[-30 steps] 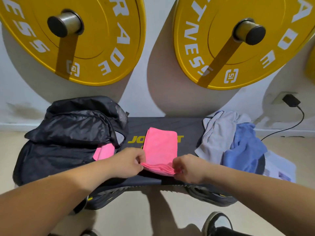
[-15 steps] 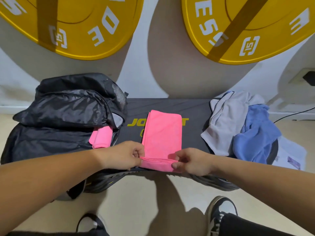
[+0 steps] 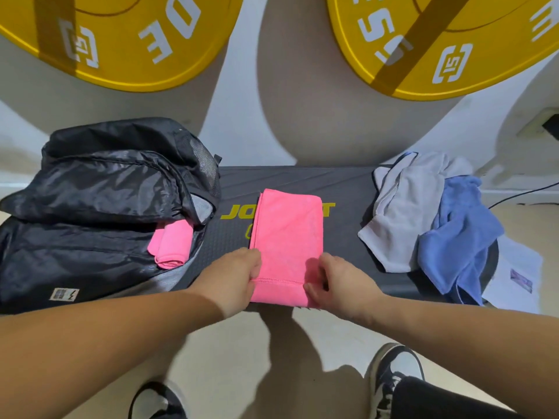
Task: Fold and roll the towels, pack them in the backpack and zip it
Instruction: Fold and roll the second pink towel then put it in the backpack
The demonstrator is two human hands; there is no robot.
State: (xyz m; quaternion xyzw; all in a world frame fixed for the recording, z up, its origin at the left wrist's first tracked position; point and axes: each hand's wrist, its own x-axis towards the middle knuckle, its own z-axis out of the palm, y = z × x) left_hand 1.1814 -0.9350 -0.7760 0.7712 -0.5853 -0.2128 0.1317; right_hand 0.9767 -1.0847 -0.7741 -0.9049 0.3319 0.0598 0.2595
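Note:
A pink towel (image 3: 287,234), folded into a long strip, lies on the black bench (image 3: 344,189) in the middle. Its near end is turned over into a first roll. My left hand (image 3: 234,275) pinches the left side of that rolled end and my right hand (image 3: 335,281) pinches the right side. A black backpack (image 3: 99,189) lies open on the bench's left end, with a rolled pink towel (image 3: 172,244) sticking out of its opening. A grey towel (image 3: 402,210) and a blue towel (image 3: 456,237) lie crumpled on the right end.
Two yellow weight plates (image 3: 127,49) (image 3: 438,46) hang on the wall behind the bench. A sheet of paper (image 3: 514,273) lies at the right under the blue towel. A cable (image 3: 523,193) runs along the floor at the right. My shoes (image 3: 393,373) stand below the bench.
The near end of the pink towel has been rolled a little further away from me, with both hands moving with it. The camera has tilted down.

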